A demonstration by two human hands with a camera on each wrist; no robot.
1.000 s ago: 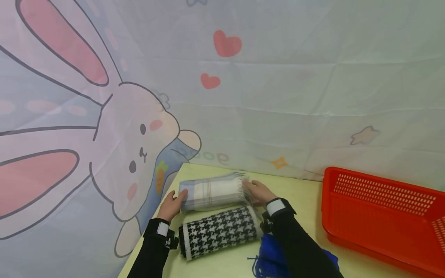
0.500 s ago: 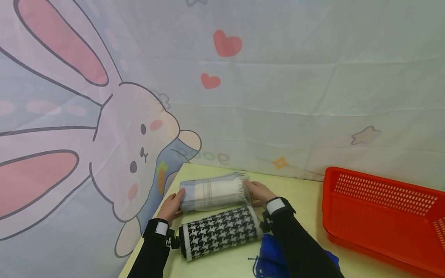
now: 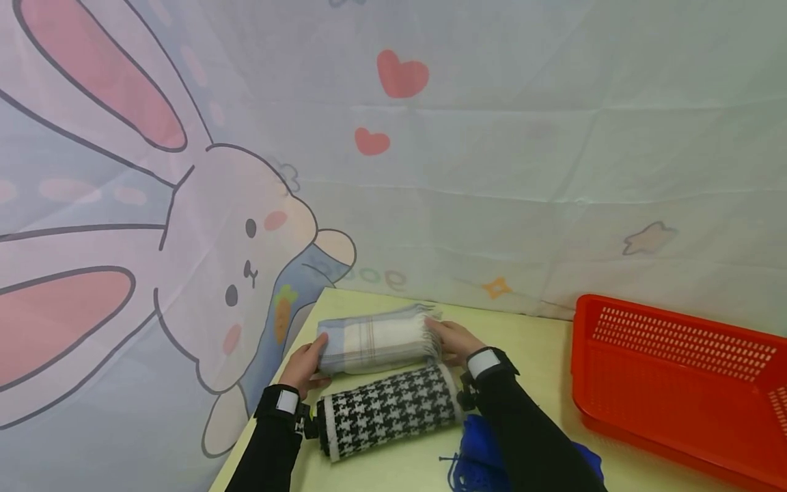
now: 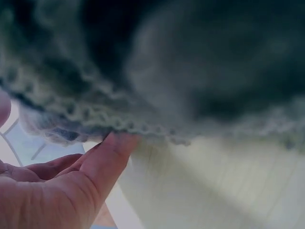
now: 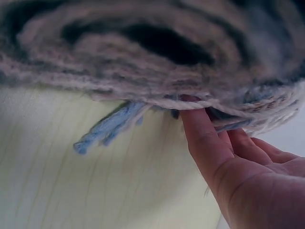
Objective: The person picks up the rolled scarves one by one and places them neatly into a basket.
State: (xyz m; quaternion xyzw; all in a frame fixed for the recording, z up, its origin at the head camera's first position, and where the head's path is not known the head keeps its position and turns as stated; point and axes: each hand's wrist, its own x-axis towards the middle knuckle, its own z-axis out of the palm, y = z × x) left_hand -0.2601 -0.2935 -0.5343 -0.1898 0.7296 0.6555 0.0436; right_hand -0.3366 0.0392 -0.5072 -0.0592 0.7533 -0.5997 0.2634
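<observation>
A folded, fringed plaid scarf in pale blue and white lies at the back left of the table. My left hand holds its left end, thumb on the upper edge and fingers lower down. At the fringed right end, my right hand grips the scarf with thumb on top and fingers underneath. Just in front lies a rolled black-and-white houndstooth scarf, between my wrists. Its end fills the upper right wrist view, with my right fingers behind it. In the left wrist view the cloth above is blurred.
Blue knitted cloth with tassels lies partly hidden under my right forearm. A red plastic basket with slotted walls stands on the right of the yellow table. A printed rabbit curtain hangs behind.
My left thumb has slid slightly back toward the plaid scarf's left edge, and the fingers below show more. The right hand has barely shifted. The scarves stay in place.
</observation>
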